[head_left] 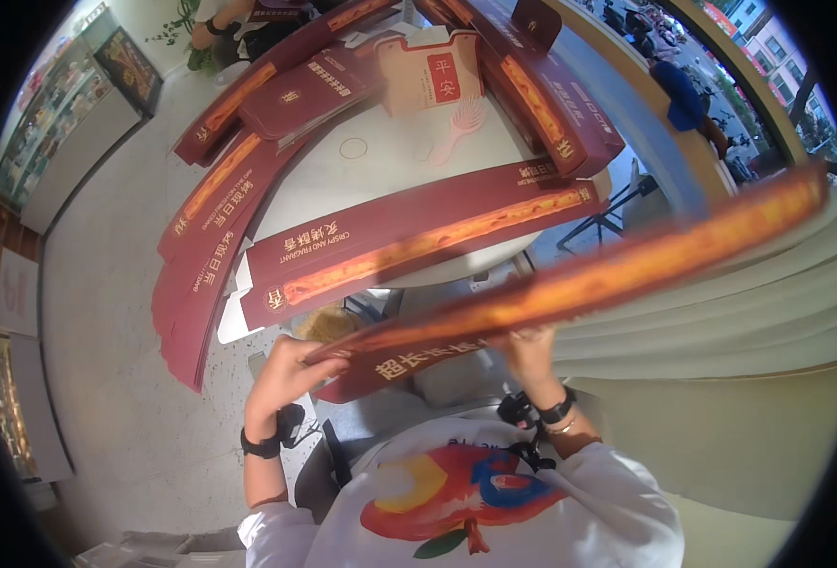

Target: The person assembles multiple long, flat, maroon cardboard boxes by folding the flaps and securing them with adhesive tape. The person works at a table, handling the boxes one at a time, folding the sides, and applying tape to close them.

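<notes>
- Head view, lower centre: hands raised in front of a white printed shirt, both on one long maroon carton [570, 284] with an orange picture strip, slanting from lower centre up to the right edge of the frame.
- Left hand [286, 374], lower left of centre, closed round the carton's near end, thumb over the top face; black wrist strap below.
- Right hand [532, 355], just right of centre, fingers wrapped under the carton's lower edge, gripping it; black watch on the wrist.
- Held at two points near one end, apparently to keep so long a flat piece from sagging while being worked into shape.
- Centre of frame: white round table [380, 166], another assembled maroon box [428, 237] lying across its near edge, within easy reach.
- Upper left: flat maroon blanks [205, 246] fanned over the table's rim, overlapping, likely stacked for picking one by one.
- Top centre: pale carton with a red label [428, 71], pink hairbrush [461, 128] beside it.
- Top left corner: another person's arm [215, 28], apart from the work.
</notes>
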Demonstrator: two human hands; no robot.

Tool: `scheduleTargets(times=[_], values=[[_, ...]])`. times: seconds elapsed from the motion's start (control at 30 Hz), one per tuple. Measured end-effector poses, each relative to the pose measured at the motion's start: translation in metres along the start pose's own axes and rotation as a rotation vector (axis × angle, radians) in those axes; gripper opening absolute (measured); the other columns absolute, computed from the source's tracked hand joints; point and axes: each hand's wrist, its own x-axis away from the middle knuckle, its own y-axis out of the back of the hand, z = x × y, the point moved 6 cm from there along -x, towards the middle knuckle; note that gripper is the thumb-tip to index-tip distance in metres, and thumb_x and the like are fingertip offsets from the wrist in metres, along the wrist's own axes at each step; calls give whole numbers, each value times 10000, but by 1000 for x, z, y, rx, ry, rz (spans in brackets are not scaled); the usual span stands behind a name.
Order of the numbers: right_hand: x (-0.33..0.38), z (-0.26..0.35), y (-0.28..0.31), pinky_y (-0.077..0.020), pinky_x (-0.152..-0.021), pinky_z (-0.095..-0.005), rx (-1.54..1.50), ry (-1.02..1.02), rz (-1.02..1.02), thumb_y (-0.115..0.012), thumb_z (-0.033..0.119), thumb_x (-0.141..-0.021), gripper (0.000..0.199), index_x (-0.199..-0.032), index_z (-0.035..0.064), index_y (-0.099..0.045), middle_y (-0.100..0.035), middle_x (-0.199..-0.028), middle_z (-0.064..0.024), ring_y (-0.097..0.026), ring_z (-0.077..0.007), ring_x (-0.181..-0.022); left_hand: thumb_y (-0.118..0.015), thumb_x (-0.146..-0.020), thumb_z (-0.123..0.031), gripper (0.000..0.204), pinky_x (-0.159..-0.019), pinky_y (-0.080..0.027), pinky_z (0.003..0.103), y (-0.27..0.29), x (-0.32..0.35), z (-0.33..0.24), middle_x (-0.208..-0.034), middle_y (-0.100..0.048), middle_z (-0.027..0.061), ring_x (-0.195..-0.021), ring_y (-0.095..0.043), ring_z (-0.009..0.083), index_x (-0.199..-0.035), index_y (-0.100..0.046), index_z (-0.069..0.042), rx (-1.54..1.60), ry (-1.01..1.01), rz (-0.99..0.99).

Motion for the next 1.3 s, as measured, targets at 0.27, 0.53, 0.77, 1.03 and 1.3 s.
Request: scheduleTargets(times=[0.27, 0.53, 0.77, 1.03, 1.3], values=[[-45, 13, 20, -504, -793, -260, -138, -6, -231, -676, -98, -798, 296, -1060, 8, -588, -672, -1006, -66, -640, -119, -885, -785, -771, -132, 236, -593, -498, 242, 22, 17, 50, -737, -700, 80, -659, -634, 81, -899, -703, 48, -28, 185, 74], [-16, -27, -40, -504, -834, -283, 77, -259, 151, -706, -32, -798, 456, -1212, 6, -521, -652, -1065, -40, -617, -130, -951, -834, -691, -162, 404, -719, -508, 265, 16, 10, 16, -886, -705, 129, -779, -662, 128, -1010, -685, 36, -109, -36, -29], [-59, -14, -24, -512, -832, -305, -351, -296, -114, -694, -63, -786, 397, -1163, -7, -581, -654, -1070, -69, -634, -161, -955, -778, -760, -143, 231, -550, -479, 273, -5, 18, 15, -670, -673, 116, -569, -634, 126, -896, -705, 29, -319, 46, -38], [-58, 0, -43, -479, -884, -305, 125, -30, -95, -685, -47, -774, 484, -1226, -2, -518, -626, -1097, -90, -612, -210, -1029, -831, -701, -191, 558, -685, -523, 281, 0, 15, -15, -779, -702, 118, -697, -667, 131, -1167, -610, 21, -240, 4, -112], [-94, 46, -1, -546, -722, -259, -344, 40, -165, -753, -61, -738, 320, -1035, -12, -643, -696, -926, -63, -666, -121, -813, -810, -729, -102, 301, -698, -511, 258, 3, 29, 28, -786, -713, 90, -743, -625, 78, -969, -704, 45, -165, 298, -268]])
